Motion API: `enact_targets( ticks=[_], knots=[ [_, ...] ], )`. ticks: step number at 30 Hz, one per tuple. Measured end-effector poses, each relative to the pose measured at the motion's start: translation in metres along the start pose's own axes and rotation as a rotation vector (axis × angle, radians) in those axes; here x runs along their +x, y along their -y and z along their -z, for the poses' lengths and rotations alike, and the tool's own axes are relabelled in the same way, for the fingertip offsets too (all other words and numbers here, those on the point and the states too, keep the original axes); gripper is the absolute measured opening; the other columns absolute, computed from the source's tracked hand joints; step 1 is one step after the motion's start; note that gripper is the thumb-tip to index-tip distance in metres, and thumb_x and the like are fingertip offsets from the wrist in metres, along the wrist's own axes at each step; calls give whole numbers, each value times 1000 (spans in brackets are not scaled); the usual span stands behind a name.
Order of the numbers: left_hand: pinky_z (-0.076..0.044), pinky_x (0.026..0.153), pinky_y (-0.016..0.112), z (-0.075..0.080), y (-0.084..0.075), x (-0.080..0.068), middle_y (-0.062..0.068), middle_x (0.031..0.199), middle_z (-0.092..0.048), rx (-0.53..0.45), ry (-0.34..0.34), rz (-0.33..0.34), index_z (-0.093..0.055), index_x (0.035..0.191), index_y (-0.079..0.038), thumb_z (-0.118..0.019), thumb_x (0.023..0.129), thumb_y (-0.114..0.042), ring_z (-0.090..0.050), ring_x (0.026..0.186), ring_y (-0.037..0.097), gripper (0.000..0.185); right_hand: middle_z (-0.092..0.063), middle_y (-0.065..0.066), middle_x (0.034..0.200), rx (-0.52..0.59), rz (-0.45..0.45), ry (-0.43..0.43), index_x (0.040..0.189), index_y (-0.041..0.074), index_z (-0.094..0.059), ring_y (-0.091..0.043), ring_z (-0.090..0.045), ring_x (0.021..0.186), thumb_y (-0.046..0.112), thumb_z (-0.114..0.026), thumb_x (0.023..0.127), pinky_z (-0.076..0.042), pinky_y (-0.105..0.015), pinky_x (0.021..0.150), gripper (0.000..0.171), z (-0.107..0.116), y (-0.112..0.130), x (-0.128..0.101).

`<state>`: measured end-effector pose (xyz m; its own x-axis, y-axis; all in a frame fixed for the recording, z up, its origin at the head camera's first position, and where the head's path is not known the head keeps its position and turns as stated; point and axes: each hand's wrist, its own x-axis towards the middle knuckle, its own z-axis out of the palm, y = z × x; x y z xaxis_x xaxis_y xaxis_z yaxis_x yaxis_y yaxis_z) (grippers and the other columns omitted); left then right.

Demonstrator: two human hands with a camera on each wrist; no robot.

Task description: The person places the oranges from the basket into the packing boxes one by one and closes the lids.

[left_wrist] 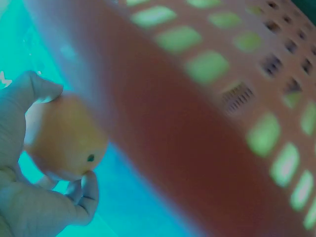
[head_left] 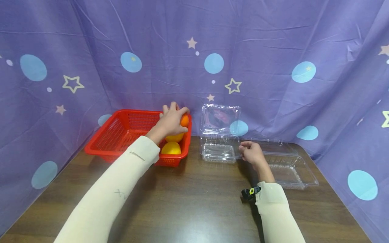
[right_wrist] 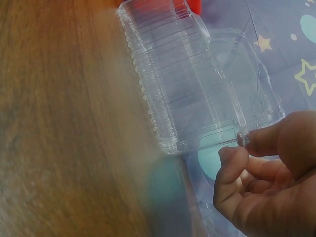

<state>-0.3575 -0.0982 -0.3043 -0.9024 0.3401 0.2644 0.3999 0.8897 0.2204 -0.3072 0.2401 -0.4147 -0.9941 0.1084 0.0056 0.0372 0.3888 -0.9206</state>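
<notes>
Over the right end of a red plastic basket (head_left: 133, 133), my left hand (head_left: 171, 122) grips an orange (head_left: 184, 120). In the left wrist view, thumb and fingers curl round the orange (left_wrist: 66, 136), and its small dark stem end shows beside the basket's blurred rim (left_wrist: 148, 123). Two yellow-orange fruits, one nearer (head_left: 171, 148) and one behind it (head_left: 174, 137), lie in the basket below that hand. My right hand (head_left: 253, 154) pinches the right rim of a clear plastic clamshell box (head_left: 219, 148), whose lid (head_left: 217, 118) stands raised. Thumb and forefinger meet at the box's corner (right_wrist: 239, 138) in the right wrist view.
A second clear plastic box (head_left: 285, 172), also opened, sits on the brown wooden table (head_left: 194, 202) to the right, partly behind my right forearm. A purple curtain (head_left: 170, 67) with stars and blue dots hangs close behind everything. A black strap device (head_left: 250, 193) is at my right wrist.
</notes>
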Motion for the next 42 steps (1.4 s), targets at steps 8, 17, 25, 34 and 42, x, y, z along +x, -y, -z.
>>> enact_targets(
  ticks=[8, 17, 25, 34, 42],
  knots=[
    [-41, 82, 51, -4, -27, 4, 16, 131, -39, -35, -44, -55, -56, 138, -26, -83, 76, -31, -34, 114, 42, 68, -62, -19, 98, -8, -6, 0, 130, -13, -54, -16, -59, 73, 6, -53, 104, -51, -22, 59, 33, 0, 1, -1],
    [-42, 80, 46, -14, -60, 8, 15, 132, -41, -14, -11, -108, -57, 138, -28, -86, 76, -37, -36, 111, 39, 69, -61, -21, 103, 7, -18, 0, 132, -12, -53, -14, -58, 71, 7, -54, 104, -52, -23, 58, 34, 0, 3, 0],
    [-43, 84, 45, -30, -87, 7, 13, 134, -42, 12, 52, -122, -55, 141, -30, -86, 77, -38, -36, 115, 38, 71, -61, -25, 111, -2, -20, 7, 134, -12, -53, -12, -57, 70, 8, -53, 105, -52, -22, 59, 36, 0, 2, 0],
    [-42, 88, 46, -55, -101, 8, 9, 127, -45, 23, 109, -152, -58, 139, -29, -87, 77, -35, -38, 115, 36, 69, -61, -24, 110, 2, -27, 11, 134, -12, -53, -13, -58, 70, 8, -53, 105, -52, -23, 59, 35, 0, 3, -2],
    [-42, 92, 47, -78, -105, 6, 12, 131, -47, 16, 158, -169, -62, 136, -27, -90, 76, -32, -41, 116, 36, 67, -61, -23, 107, 28, -29, 17, 134, -13, -52, -13, -57, 69, 6, -52, 104, -51, -21, 57, 35, 2, 3, -2]
  ],
)
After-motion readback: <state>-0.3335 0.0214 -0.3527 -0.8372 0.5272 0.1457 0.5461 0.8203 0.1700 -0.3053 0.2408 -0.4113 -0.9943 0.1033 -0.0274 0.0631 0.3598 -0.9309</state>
